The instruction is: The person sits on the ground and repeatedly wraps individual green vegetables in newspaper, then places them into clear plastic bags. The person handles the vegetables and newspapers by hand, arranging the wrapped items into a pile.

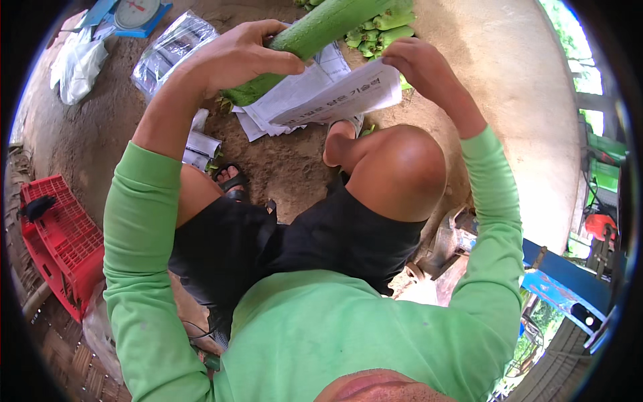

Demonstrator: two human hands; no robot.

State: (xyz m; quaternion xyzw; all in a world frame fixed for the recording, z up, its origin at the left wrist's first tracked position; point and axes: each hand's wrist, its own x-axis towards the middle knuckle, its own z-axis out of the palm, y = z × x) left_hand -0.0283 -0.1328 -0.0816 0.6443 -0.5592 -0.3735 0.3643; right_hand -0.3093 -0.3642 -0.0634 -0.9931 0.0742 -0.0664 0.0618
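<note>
Long green gourd (321,30): slanting up to the right in front of the person, above the paper pile (251,127) on the ground (281,174).
Gourd's handling: likely firm and fairly heavy, its smooth skin perhaps a little slippery and easily bruised; best held around the thick middle, with support under the far end.
Left hand (244,55): wrapped on the gourd toward its near end, thumb across the skin, fingertips hidden behind it.
Newspaper sheet (348,97): thin, floppy, probably easy to tear; best taken by a corner.
Right hand (422,65): pinching the sheet's upper right corner.
Arms: both raised beyond the knees, elbows bent, wrists turned inward.
</note>
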